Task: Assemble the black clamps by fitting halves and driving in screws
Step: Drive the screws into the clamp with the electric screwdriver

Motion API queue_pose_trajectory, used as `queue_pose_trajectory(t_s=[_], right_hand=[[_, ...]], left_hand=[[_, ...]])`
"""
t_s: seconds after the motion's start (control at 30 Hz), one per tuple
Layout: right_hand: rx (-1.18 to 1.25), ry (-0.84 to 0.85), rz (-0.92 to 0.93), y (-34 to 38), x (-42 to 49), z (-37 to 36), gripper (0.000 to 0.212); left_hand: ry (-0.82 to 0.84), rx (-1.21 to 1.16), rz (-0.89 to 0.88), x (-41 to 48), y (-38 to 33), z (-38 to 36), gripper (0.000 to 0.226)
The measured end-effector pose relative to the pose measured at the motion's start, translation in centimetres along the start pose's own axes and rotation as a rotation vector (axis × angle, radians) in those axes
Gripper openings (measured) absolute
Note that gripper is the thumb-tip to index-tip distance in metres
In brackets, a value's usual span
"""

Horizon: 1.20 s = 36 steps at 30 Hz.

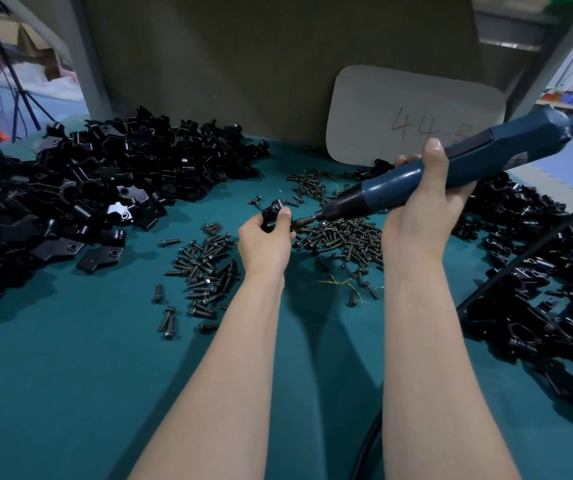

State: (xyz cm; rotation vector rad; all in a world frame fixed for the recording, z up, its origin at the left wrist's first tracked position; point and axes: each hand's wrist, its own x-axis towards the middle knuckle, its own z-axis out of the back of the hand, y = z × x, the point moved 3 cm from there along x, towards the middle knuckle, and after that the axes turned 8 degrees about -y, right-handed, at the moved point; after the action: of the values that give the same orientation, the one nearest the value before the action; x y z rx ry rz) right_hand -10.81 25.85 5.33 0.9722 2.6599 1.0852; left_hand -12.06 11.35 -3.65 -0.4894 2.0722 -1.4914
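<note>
- The fingers (283,214) of the left hand (266,242) are curled tight round one black clamp (273,213), held up just off the near-left edge of the loose screws (340,233).
- The right hand (423,209) is wrapped round the blue electric screwdriver (451,171), thumb up over the barrel, and carries it low over the screws.
- The bit (304,221) points straight at the clamp and looks to be touching or nearly touching its side. Whether a screw sits on the tip is too small to tell.
- My read: this one clamp is mid-assembly, halves fitted together in the palm and the screw being driven or about to be.
- Out from there, the screws lie scattered across the surface (70,375) in two loose patches, so plenty are ready.
- Well to the left of the screws sits a big heap of loose halves (87,188), a lot of work left by the look of it.
- To the right of the screws lies the heap of joined clamps (538,282), which look finished, with round bores showing. It is a fair pile but smaller than the unfinished one.
- The screwdriver's cable (520,258) trails across that right heap, and beyond the screws a card (399,112) marked "44" leans upright.
- Judgement: a good way in, with more left than done.
</note>
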Motion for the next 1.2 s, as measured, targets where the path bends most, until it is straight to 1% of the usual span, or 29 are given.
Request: queue_pose_trajectory(t_s=[0.2,0.37,0.57,0.67,0.73,0.83,1.0,1.1,1.2], right_hand=[[-0.024,-0.009,-0.001,-0.08,-0.13,-0.13,0.060],[-0.027,0.000,0.004,-0.17,-0.14,-0.30,0.056],[-0.008,0.012,0.003,-0.28,-0.12,-0.10,0.057],[-0.007,0.026,0.001,-0.32,-0.19,-0.18,0.058],[-0.017,0.035,0.006,-0.39,-0.24,-0.32,0.054],[-0.026,0.061,0.017,-0.47,-0.38,-0.63,0.049],[-0.037,0.102,0.007,-0.60,-0.50,-0.69,0.059],[-0.031,0.111,0.001,-0.69,-0.49,-0.60,0.058],[-0.008,0.132,-0.022,-0.67,-0.45,-0.57,0.058]], left_hand=[[-0.008,-0.011,0.000,-0.04,0.04,0.08,0.020],[-0.012,-0.010,-0.008,0.01,0.09,0.05,0.020],[-0.016,-0.018,-0.017,0.10,0.19,-0.01,0.022],[-0.016,-0.004,-0.022,0.13,0.21,-0.10,0.017],[-0.023,0.010,-0.023,0.17,0.31,-0.09,0.017],[-0.048,0.018,-0.033,0.39,0.35,0.11,0.023],[-0.057,0.065,-0.059,0.71,0.39,0.26,0.020],[-0.057,0.081,-0.039,0.76,0.58,0.32,0.024],[-0.033,0.092,-0.036,0.83,0.48,0.35,0.017]])
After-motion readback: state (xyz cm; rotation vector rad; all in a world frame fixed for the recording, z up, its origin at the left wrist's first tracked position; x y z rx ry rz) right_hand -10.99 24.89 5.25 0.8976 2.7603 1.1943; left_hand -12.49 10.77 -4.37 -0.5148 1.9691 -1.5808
